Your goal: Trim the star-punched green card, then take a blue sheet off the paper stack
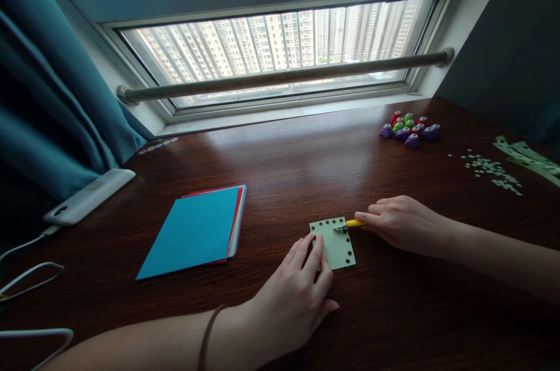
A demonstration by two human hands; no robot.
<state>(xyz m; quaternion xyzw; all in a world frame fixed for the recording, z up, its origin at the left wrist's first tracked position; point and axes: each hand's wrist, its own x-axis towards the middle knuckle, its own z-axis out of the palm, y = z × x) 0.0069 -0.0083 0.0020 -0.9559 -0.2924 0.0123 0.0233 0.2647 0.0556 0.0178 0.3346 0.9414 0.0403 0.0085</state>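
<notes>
A small pale green paper card (338,248) with star-shaped holes along its top and right edges lies flat on the dark wooden table (306,161). My left hand (300,289) presses its fingertips on the card's left part, holding it down. My right hand (405,222) grips a yellow-handled craft knife (350,224), whose metal tip rests on the card's upper right area.
A stack of coloured paper sheets (196,231), blue on top, lies left of the card. Several small paper punches (410,128) cluster at the back right. Green paper scraps (494,170) and strips (529,158) lie far right. A white power bank (87,196) with cables sits at left.
</notes>
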